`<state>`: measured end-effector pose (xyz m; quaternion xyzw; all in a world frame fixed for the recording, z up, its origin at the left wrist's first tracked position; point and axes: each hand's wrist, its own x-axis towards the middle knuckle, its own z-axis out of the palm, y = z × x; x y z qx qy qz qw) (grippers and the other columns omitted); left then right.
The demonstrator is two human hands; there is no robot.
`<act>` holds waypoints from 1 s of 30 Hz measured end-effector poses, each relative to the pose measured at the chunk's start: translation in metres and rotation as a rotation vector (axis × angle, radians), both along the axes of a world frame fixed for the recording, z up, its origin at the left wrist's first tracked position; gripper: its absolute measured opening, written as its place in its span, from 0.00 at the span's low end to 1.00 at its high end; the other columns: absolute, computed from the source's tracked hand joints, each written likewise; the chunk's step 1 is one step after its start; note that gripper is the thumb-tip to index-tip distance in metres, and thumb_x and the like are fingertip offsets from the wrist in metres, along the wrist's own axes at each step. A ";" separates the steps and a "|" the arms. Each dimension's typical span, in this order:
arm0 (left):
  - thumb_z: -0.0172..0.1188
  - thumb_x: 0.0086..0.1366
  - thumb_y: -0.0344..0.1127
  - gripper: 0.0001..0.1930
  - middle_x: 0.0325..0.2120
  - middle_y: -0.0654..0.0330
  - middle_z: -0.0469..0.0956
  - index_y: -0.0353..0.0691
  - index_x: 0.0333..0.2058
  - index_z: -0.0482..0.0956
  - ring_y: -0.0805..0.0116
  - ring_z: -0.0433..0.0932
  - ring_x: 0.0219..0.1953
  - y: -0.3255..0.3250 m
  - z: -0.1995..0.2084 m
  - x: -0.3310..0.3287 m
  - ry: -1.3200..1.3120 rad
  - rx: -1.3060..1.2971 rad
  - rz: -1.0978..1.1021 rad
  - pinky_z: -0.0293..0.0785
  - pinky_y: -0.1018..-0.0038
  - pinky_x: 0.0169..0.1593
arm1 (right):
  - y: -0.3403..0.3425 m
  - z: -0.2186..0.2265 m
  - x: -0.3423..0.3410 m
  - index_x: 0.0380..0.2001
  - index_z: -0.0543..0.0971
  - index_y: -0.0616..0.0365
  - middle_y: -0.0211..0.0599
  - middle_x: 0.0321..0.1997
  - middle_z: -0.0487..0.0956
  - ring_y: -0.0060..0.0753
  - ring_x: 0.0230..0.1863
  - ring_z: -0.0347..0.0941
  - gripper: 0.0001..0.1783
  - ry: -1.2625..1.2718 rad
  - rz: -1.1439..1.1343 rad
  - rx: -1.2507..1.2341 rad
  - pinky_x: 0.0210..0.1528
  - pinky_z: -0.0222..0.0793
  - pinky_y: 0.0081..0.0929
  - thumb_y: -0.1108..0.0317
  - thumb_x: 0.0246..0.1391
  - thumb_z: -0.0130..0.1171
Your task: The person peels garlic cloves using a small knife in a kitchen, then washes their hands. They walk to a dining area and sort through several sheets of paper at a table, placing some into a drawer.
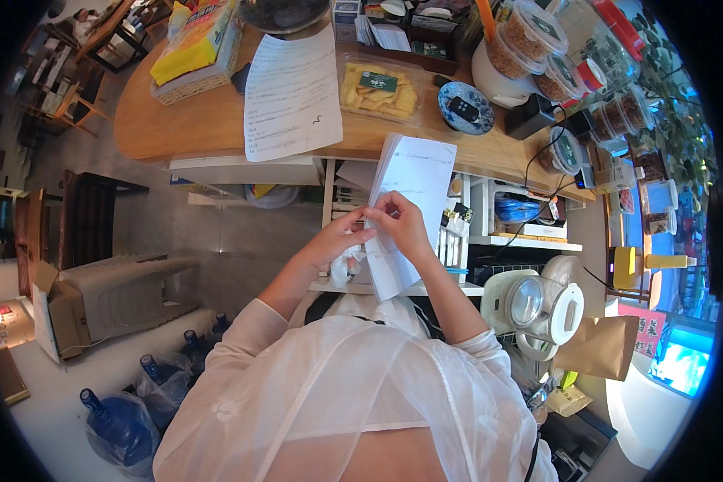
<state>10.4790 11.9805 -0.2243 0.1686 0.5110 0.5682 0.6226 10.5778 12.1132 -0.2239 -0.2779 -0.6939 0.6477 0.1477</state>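
Folded white printed papers [414, 173] stand lengthwise in front of me, over an open drawer [327, 189] below the table's edge. My left hand [337, 239] is closed at their left edge, thumb and fingers pinched there. Across the sheets reaches my right hand [403, 226], its thumb and index finger pinching that same edge close to the left fingertips. Just below the left hand is a crumpled white wad [345, 268], perhaps tissue or plastic. Another printed sheet [292, 96] lies on the wooden table, its near end by the table edge.
On the table are a clear box of yellow snacks [381, 90], a blue patterned dish [466, 108] and a basket [197, 80] with a yellow packet. Lidded tubs [530, 32] and black cables [548, 145] crowd the right. A white kettle [566, 313] stands lower right; large water bottles [120, 426] stand lower left.
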 end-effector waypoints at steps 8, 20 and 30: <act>0.45 0.66 0.45 0.17 0.24 0.67 0.71 0.42 0.47 0.68 0.84 0.65 0.13 0.000 0.004 0.003 -0.117 -0.007 0.111 0.60 0.86 0.11 | 0.006 0.003 0.004 0.22 0.72 0.59 0.22 0.19 0.69 0.13 0.22 0.61 0.09 0.035 0.037 -0.112 0.25 0.59 0.13 0.70 0.47 0.61; 0.44 0.66 0.44 0.15 0.20 0.67 0.73 0.39 0.39 0.73 0.80 0.69 0.16 -0.007 -0.051 -0.025 0.317 -0.141 0.211 0.60 0.84 0.12 | 0.069 0.109 0.073 0.31 0.76 0.62 0.29 0.26 0.76 0.18 0.24 0.70 0.09 0.374 -0.361 -0.160 0.28 0.68 0.17 0.67 0.54 0.54; 0.54 0.62 0.41 0.22 0.39 0.60 0.76 0.45 0.53 0.66 0.80 0.74 0.27 0.007 0.063 0.011 0.645 0.178 0.255 0.67 0.84 0.21 | 0.028 0.121 0.056 0.28 0.76 0.64 0.30 0.24 0.76 0.17 0.26 0.70 0.04 0.090 -0.041 0.345 0.32 0.67 0.17 0.74 0.48 0.58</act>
